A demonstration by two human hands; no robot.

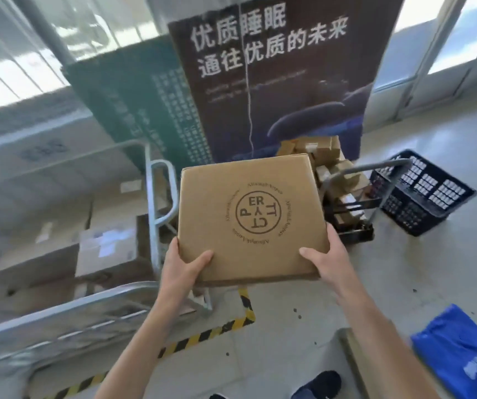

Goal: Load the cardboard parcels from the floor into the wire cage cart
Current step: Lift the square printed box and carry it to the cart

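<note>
I hold a flat brown cardboard parcel (249,217) with a round black printed logo on top, up in the air in front of me. My left hand (184,267) grips its near left corner, thumb on top. My right hand (325,256) grips its near right corner the same way. The wire cage cart (156,203) stands to the left, its grey metal frame right beside the parcel's left edge. Several cardboard boxes (105,249) lie inside the cart. More small parcels (332,168) are piled beyond the held box.
A black hand trolley (355,223) carries the small parcels. A dark plastic crate (424,191) sits at right. Tall printed banners (277,76) stand behind. A blue bag (461,352) lies at lower right. Yellow-black hazard tape (202,335) marks the floor. My shoes (318,387) show below.
</note>
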